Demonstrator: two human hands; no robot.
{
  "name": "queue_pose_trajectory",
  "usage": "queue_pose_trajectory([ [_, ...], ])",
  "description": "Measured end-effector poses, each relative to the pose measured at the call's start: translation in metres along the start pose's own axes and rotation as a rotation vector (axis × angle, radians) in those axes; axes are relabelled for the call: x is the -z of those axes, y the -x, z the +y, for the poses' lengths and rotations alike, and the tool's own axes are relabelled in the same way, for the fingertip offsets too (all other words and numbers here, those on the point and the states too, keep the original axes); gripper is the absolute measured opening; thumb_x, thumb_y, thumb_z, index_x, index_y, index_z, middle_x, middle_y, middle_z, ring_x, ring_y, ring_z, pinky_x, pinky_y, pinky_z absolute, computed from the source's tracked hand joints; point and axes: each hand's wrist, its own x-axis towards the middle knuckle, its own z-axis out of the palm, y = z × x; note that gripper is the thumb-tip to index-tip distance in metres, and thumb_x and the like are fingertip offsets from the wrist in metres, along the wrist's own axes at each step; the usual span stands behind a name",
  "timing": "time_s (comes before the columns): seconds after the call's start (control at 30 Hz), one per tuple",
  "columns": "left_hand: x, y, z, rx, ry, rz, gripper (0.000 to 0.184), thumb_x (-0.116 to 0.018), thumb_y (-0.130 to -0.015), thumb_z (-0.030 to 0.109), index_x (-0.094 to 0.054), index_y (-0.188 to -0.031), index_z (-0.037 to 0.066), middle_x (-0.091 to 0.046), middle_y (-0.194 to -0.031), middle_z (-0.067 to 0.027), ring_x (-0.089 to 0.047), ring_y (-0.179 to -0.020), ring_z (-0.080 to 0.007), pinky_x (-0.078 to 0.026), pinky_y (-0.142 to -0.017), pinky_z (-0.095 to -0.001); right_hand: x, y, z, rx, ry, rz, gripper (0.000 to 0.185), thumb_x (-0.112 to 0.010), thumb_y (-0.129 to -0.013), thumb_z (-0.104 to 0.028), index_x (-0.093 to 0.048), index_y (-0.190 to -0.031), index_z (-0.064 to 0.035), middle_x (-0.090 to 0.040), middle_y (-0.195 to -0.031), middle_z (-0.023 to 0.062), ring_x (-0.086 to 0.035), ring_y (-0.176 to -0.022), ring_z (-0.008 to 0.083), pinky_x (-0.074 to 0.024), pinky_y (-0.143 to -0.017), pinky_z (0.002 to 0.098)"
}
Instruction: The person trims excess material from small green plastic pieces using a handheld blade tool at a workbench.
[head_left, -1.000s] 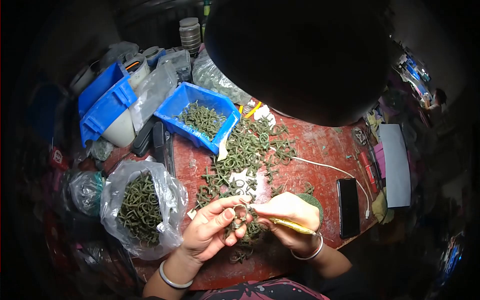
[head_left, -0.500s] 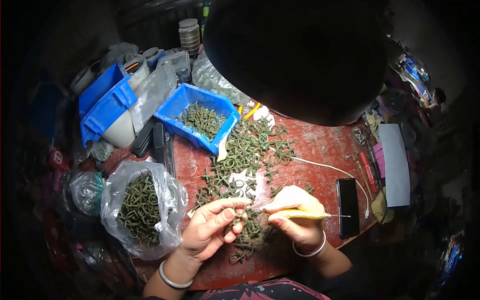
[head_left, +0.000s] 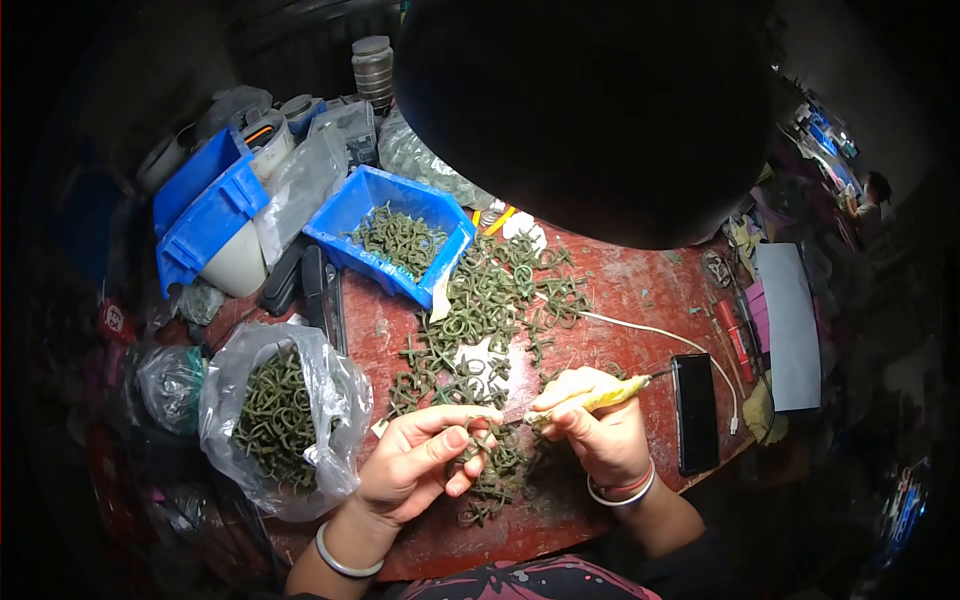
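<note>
Between the thumb and fingers of my left hand [head_left: 420, 462] is a small dark-green ring-shaped piece [head_left: 478, 440]. My right hand [head_left: 600, 430] grips a slim tool with a yellow-wrapped handle [head_left: 610, 396]; its dark thin rear end points up to the right. The tool's front tip is close to the green piece, but I cannot tell whether they touch. Under and beyond both hands spreads a loose pile of similar green pieces [head_left: 480, 310], some ring-shaped, some branched. More lie in a blue bin [head_left: 330, 240] and in a clear plastic bag [head_left: 225, 440] at the left.
A phone [head_left: 695, 415] lies to the right on the red table [head_left: 640, 300], near a white cable [head_left: 660, 332] and a red marker [head_left: 733, 340]. A large dark round shape [head_left: 590, 120] blocks the upper middle. Another person [head_left: 868, 200] is far off at the right.
My right hand has turned, so the tool's rear end tilts higher and its handle shows more. My left hand stays nearly in place with the green piece. The view has shifted slightly.
</note>
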Motion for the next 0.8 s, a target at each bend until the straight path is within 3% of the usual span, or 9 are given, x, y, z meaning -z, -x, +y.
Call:
queue_pose_trajectory([
  [0.03, -0.001, 0.0, 0.0, 0.0, 0.0, 0.001, 0.035, -0.056, -0.095, 0.011, -0.053, -0.124, -0.008, -0.062, -0.102, -0.0125, -0.06, -0.077, -0.0118, -0.049, -0.055, -0.0201, -0.001, 0.0, 0.0, -0.001, 0.0, 0.0, 0.013, -0.068, -0.085, -0.004, -0.069, -0.096, 0.0019, -0.066, -0.08, 0.0049, -0.06, -0.072, 0.0106, -0.0484, -0.067, 0.0231],
  [0.1, -0.003, -0.001, -0.001, -0.025, -0.025, 0.014, 0.034, -0.056, -0.094, 0.008, -0.053, -0.124, -0.008, -0.062, -0.101, -0.0126, -0.061, -0.079, -0.0128, -0.05, -0.056, -0.0208, -0.003, 0.0, -0.001, 0.162, 0.333, -0.084, 0.015, -0.068, -0.086, -0.006, -0.067, -0.098, 0.0029, -0.067, -0.082, 0.0058, -0.061, -0.07, 0.0101, -0.0485, -0.066, 0.0223],
  [0.17, -0.005, -0.001, -0.002, -0.037, -0.034, 0.018, 0.034, -0.057, -0.094, 0.007, -0.053, -0.124, -0.008, -0.062, -0.102, -0.0125, -0.061, -0.079, -0.0132, -0.05, -0.057, -0.0212, -0.002, 0.002, -0.001, 0.198, 0.316, -0.121, 0.014, -0.067, -0.087, -0.006, -0.067, -0.098, 0.003, -0.068, -0.086, 0.0074, -0.063, -0.075, 0.0106, -0.0493, -0.068, 0.023],
  [0.23, -0.008, 0.0, -0.001, -0.046, -0.043, 0.021, 0.034, -0.057, -0.093, 0.006, -0.053, -0.124, -0.007, -0.062, -0.102, -0.0125, -0.061, -0.079, -0.0135, -0.051, -0.058, -0.0216, 0.002, 0.005, -0.003, -0.101, 0.019, -0.042, 0.012, -0.068, -0.085, -0.005, -0.069, -0.095, 0.0021, -0.069, -0.089, 0.0091, -0.064, -0.083, 0.0127, -0.0497, -0.073, 0.0247],
  [0.27, -0.011, 0.0, 0.0, -0.049, -0.091, 0.051, 0.034, -0.057, -0.093, 0.005, -0.054, -0.124, -0.007, -0.062, -0.101, -0.012, -0.061, -0.078, -0.0132, -0.051, -0.059, -0.0218, 0.001, 0.005, -0.004, -0.1, 0.019, -0.04, 0.012, -0.068, -0.085, -0.005, -0.069, -0.095, 0.0021, -0.069, -0.089, 0.0091, -0.064, -0.083, 0.0127, -0.0497, -0.073, 0.0247],
  [0.43, -0.007, -0.001, 0.0, -0.059, -0.205, 0.056, 0.032, -0.058, -0.092, 0.004, -0.056, -0.122, -0.006, -0.063, -0.097, -0.0104, -0.06, -0.075, -0.0116, -0.05, -0.062, -0.0221, -0.002, -0.002, -0.006, 0.139, 0.291, -0.153, 0.013, -0.071, -0.081, -0.003, -0.07, -0.093, 0.0016, -0.07, -0.087, 0.0079, -0.065, -0.076, 0.016, -0.0515, -0.07, 0.029],
  [0.5, -0.009, -0.001, -0.001, -0.041, -0.23, 0.089, 0.03, -0.058, -0.092, 0.004, -0.057, -0.12, -0.006, -0.064, -0.095, -0.0096, -0.059, -0.072, -0.0104, -0.049, -0.062, -0.0218, -0.006, -0.004, -0.013, 0.363, 0.664, -0.193, 0.014, -0.073, -0.077, -0.001, -0.071, -0.091, 0.0012, -0.071, -0.087, 0.0095, -0.066, -0.077, 0.0198, -0.0511, -0.07, 0.0299],
  [0.8, -0.013, -0.003, 0.0, -0.107, -0.411, 0.133, 0.028, -0.059, -0.091, 0.003, -0.059, -0.118, -0.005, -0.062, -0.09, -0.0074, -0.055, -0.068, -0.0092, -0.046, -0.061, -0.0208, -0.005, -0.004, -0.012, 0.421, 0.652, -0.282, 0.016, -0.076, -0.073, -0.001, -0.071, -0.088, 0.0003, -0.07, -0.085, 0.0095, -0.066, -0.075, 0.0224, -0.0518, -0.068, 0.0322],
])
